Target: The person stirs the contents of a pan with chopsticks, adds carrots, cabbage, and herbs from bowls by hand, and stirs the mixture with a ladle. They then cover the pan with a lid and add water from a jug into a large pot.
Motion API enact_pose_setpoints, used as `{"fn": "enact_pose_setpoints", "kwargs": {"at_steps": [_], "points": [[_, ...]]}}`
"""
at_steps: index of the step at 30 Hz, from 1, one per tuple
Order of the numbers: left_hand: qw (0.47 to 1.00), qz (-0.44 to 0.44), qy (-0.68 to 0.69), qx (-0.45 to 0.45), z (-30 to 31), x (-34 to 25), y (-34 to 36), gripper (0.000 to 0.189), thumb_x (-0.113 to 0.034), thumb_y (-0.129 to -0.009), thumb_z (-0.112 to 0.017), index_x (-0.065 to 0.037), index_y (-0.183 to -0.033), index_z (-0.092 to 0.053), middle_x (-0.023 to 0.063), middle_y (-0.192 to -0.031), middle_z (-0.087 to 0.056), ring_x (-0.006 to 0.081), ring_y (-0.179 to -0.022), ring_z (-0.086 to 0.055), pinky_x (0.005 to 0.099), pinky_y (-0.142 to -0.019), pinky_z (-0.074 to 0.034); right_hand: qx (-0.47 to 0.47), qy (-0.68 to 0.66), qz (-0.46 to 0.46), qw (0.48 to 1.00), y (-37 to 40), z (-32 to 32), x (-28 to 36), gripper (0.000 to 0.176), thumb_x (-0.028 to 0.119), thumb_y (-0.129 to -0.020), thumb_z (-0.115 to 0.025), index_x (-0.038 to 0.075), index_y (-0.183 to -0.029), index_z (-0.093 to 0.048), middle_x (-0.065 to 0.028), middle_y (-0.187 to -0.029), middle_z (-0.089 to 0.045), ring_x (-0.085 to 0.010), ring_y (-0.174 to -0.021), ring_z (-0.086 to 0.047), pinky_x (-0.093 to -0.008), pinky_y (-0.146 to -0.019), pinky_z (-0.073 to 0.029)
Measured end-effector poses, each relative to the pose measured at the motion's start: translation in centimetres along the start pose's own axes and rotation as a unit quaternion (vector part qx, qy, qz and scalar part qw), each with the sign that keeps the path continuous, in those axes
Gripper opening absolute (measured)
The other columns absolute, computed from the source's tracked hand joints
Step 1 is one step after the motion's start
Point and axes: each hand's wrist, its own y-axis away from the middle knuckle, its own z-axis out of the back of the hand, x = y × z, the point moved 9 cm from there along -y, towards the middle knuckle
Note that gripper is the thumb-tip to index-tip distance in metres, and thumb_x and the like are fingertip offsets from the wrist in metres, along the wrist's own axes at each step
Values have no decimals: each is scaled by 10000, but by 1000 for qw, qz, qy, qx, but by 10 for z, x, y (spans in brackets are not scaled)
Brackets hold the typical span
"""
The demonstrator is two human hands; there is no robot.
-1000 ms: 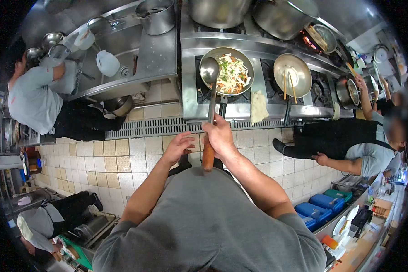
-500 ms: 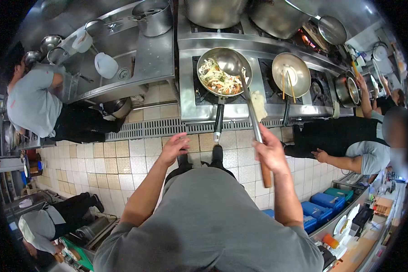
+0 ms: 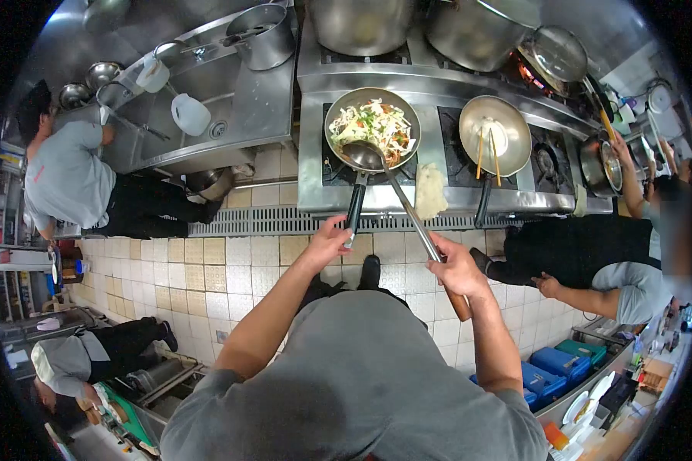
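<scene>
Ladle (image 3: pixel 411 213) clenched in right hand (image 3: pixel 459 267), left hand (image 3: pixel 328 243) at pan handle (image 3: pixel 355 207), grip unclear

"Item one, lettering: what do we have?"
"One small reddish mark (image 3: pixel 40 175), on a co-worker's pale grey shirt (image 3: pixel 73 180) (too small for us to read)."
"Item two: labels, brands, numbers, signs?"
"None legible; we can read no word or figure."

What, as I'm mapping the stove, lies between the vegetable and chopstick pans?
The head view shows steel stovetop, black burner grate and, toward the front, a pale cloth.
</scene>
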Motion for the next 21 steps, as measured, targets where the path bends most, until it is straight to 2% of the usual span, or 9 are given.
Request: {"fn": "enact_pose_setpoints", "kwargs": {"at_steps": [5, 7, 9, 11, 13, 15, 16, 17, 21], "points": [[999, -5, 48, -20, 14, 14, 19, 561, -208, -991, -651, -117, -1488, -406, 131, -1190, -650, 228, -922, -688, 351, -789, -576, -23, -46, 15, 999, 15, 28, -9, 703, -21, -869, -635, 122, -1532, -452, 13, -825, -572, -82, -609, -500, -271, -548, -464], [997, 7, 45, -59, 17, 10, 34, 577, -210, -981, -654, -112, -1490, -400, 120, -1217, -651, 216, -929, -684, 345, -799, -574, -24, -23, 38, 999, 12, 46, -3, 688, -30, -885, -614, 117, -1536, -445, 14, -821, -551, -81, -645, -482, -262, -585, -474], [996, 2, 53, -67, 23, 13, 41, 582, -211, -978, -641, -105, -1493, -393, 97, -1228, -652, 211, -929, -684, 343, -811, -572, -45, 11, 32, 998, 3, 72, -5, 678, -39, -891, -595, 123, -1533, -446, -50, -930, -671, -125, -788, -608, -305, -693, -536], [993, -24, 84, -83, 33, 14, 44, 596, -259, -970, -680, -99, -1478, -414, 106, -1205, -653, 194, -915, -672, 326, -793, -549, -166, 267, 138, 939, -14, 122, 1, 630, -20, -877, -621, 153, -1473, -513, -229, -1276, -660, -324, -1138, -681, -403, -937, -539], [991, -33, 101, -83, 38, 16, 47, 606, -263, -964, -683, -92, -1478, -412, 94, -1205, -658, 189, -927, -663, 327, -800, -546, -180, 359, 97, 911, -13, 150, 36, 588, -1, -868, -628, 179, -1424, -567, -238, -1188, -680, -397, -1062, -682, -447, -922, -543], [991, -32, 85, -94, 45, 21, 46, 613, -291, -964, -681, -88, -1475, -412, 83, -1203, -658, 190, -949, -659, 328, -812, -543, -188, 464, 88, 861, -12, 170, 71, 564, 18, -857, -625, 208, -1388, -604, -227, -1129, -697, -426, -1015, -672, -490, -902, -540], [991, -32, 86, -93, 47, 23, 45, 613, -291, -964, -681, -88, -1475, -412, 83, -1203, -658, 190, -949, -659, 328, -812, -543, -183, 524, 39, 831, -6, 169, 101, 533, 50, -858, -635, 212, -1366, -626, -221, -1100, -703, -415, -984, -681, -496, -879, -546], [992, -18, 71, -98, 50, 27, 44, 579, -277, -979, -655, -95, -1475, -417, 78, -1199, -666, 187, -940, -668, 323, -799, -551, -198, 568, 68, 796, -7, 177, 113, 526, 63, -857, -643, 227, -1358, -636, -221, -1037, -708, -399, -964, -691, -489, -864, -554], [994, -22, 57, -93, 54, 28, 41, 538, -289, -999, -632, -99, -1465, -438, 69, -1194, -674, 179, -923, -676, 318, -782, -557, -166, 701, 40, 692, -7, 165, 186, 525, 65, -864, -637, 253, -1354, -638, -180, -1001, -705, -359, -930, -714, -463, -823, -576]]}}
